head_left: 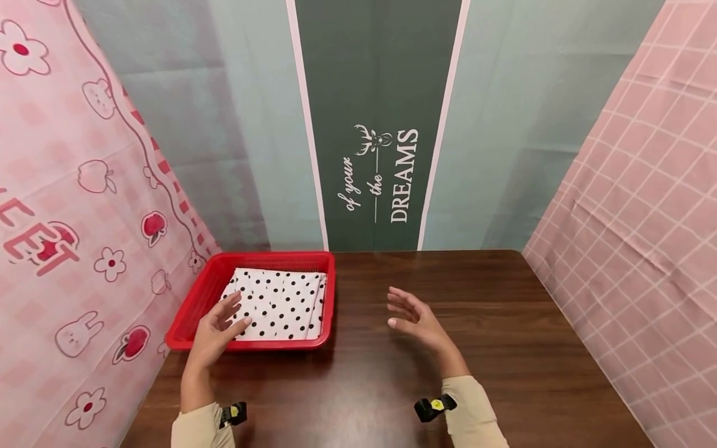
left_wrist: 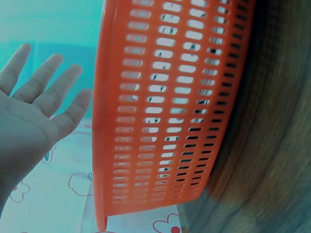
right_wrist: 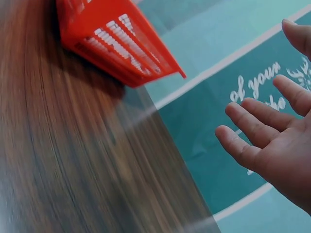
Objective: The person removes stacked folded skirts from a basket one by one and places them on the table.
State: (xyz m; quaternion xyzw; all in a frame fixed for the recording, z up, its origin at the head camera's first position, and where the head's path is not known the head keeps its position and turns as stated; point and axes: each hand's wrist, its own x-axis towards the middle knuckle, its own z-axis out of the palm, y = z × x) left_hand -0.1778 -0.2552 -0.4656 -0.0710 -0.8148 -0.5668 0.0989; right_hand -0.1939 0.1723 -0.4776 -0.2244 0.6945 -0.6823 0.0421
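Note:
A red plastic basket (head_left: 330, 298) with slotted walls stands at the left of the table. Inside it lies a folded white cloth (head_left: 280, 305) with black polka dots. My left hand (head_left: 215, 330) hovers over the basket's near left part, fingers spread and relaxed, holding nothing. In the left wrist view the same hand (left_wrist: 39, 107) shows beside the slotted basket wall (left_wrist: 160, 107), its palm bare. To the right of the basket, my right hand (head_left: 417, 320) is raised above the bare wood, fingers loosely extended and nothing in them.
The dark wooden table (head_left: 370, 386) runs up to a grey-green curtain (head_left: 370, 74) with printed lettering. A pink patterned cloth (head_left: 73, 218) hangs along the left side, and a pink checked one (head_left: 644, 218) along the right. Each wrist wears a small black camera (head_left: 434, 407).

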